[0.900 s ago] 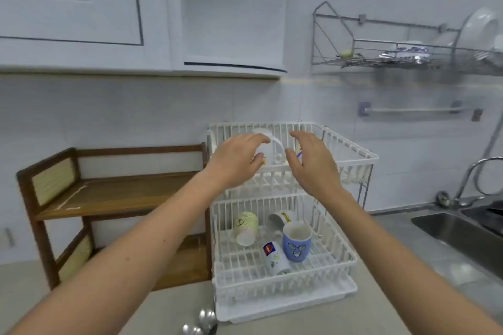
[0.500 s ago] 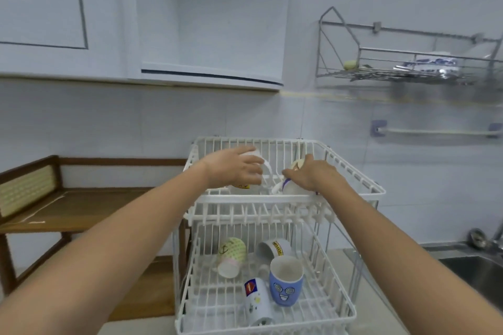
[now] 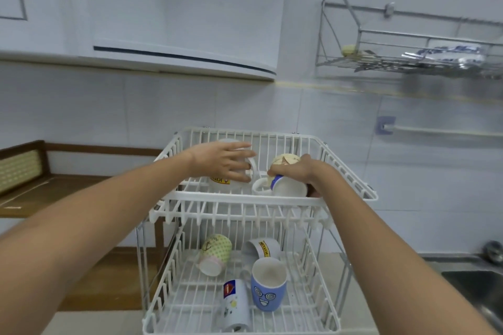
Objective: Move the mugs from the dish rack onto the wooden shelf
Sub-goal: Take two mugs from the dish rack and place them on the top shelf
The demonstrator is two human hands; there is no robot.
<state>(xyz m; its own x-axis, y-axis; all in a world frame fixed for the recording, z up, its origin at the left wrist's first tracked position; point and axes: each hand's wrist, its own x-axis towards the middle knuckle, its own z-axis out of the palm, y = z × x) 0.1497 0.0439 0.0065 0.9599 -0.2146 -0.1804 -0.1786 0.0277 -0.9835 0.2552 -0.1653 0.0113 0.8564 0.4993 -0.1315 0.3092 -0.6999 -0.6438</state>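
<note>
Head view: both hands, left and right, grip top-tier mugs (four wait below) while the wooden shelf shows none.

**Both hands on mugs in the rack's top tier**

In the white dish rack, the left hand wraps a white mug; the right hand grips a tilted blue-rimmed mug. Four mugs lie below. A wooden shelf stands left.

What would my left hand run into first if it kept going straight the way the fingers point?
The left hand points right; first in line looks like the cream patterned mug under the right hand, though depth is unclear.
</note>
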